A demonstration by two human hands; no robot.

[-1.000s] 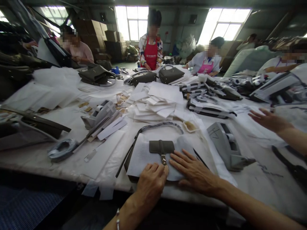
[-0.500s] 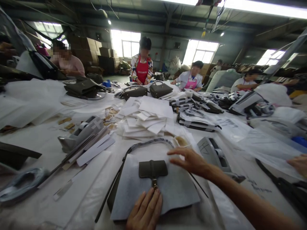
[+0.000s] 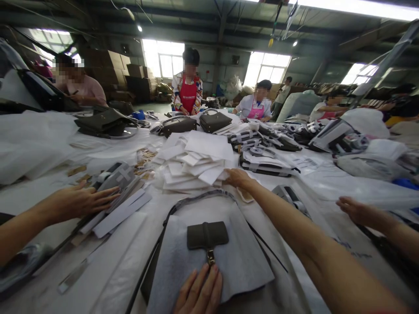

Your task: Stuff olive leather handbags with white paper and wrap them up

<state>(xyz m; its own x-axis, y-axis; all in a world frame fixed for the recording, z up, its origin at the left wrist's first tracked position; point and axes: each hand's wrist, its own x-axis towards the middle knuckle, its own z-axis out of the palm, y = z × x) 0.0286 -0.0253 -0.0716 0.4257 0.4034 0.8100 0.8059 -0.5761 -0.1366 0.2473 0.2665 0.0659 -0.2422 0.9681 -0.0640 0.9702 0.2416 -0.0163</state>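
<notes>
Touching clasp (image 3: pixel 211 258), apparently: left hand (image 3: pixel 199 291)

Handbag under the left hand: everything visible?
Dark olive, leather-like handbag lying front up on a pale table. A pale sheet covers most of its front; a T-shaped flap with a gold-toned clasp lies over it. The film-wrapped handle arches at the far end; thin dark straps run along both sides. The left hand rests on the sheet, fingertips at the clasp.
</notes>
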